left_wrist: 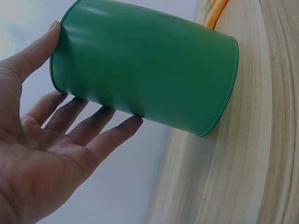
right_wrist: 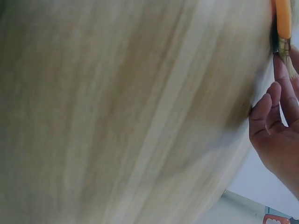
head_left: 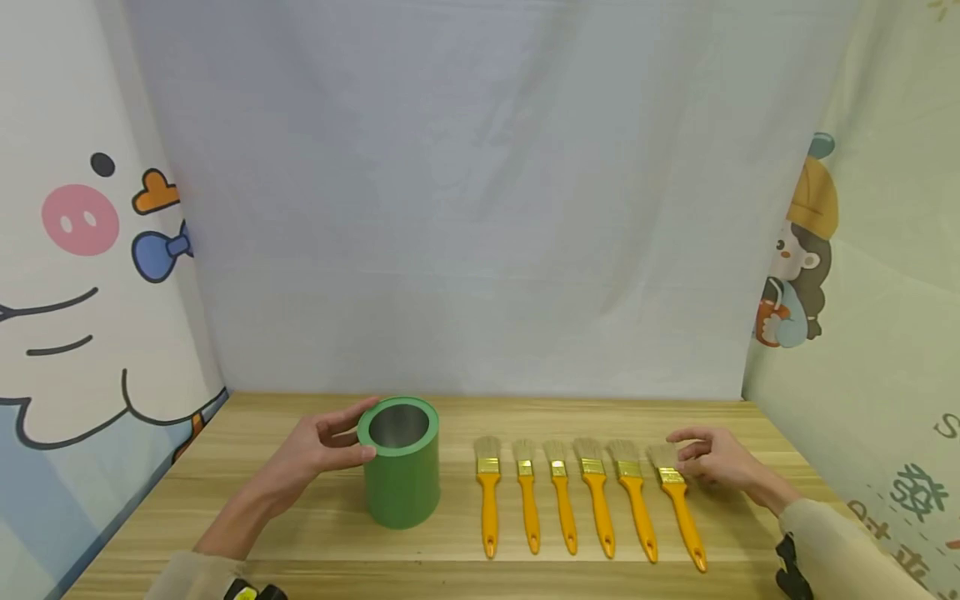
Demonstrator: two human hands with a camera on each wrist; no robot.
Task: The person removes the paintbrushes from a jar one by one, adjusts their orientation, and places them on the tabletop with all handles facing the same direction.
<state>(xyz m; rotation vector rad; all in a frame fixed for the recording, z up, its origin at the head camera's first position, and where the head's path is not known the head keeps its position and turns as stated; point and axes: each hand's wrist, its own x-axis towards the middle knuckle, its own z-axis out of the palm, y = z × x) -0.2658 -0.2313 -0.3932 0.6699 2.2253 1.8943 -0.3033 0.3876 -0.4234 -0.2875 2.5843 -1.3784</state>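
A green cylindrical container point(head_left: 402, 492) with an open top and a grey inside stands upright on the table. My left hand point(head_left: 311, 454) holds it from the left, thumb at the front of the rim and fingers toward the back; the left wrist view shows fingertips against the side of the green container point(left_wrist: 145, 65). To its right, several paintbrushes with yellow handles lie in a row, bristles pointing away from me. At the rightmost paintbrush point(head_left: 684, 508), my right hand point(head_left: 718, 460) is beside the bristles, fingers spread and loosely bent. In the right wrist view, its fingers reach behind the brush's bristles point(right_wrist: 290, 65).
The wooden table point(head_left: 300, 550) runs back to a pale hanging cloth point(head_left: 465, 208). Printed cartoon panels stand on the left and right sides. Between the container and the right hand lie the other paintbrushes, such as the leftmost paintbrush point(head_left: 489, 504).
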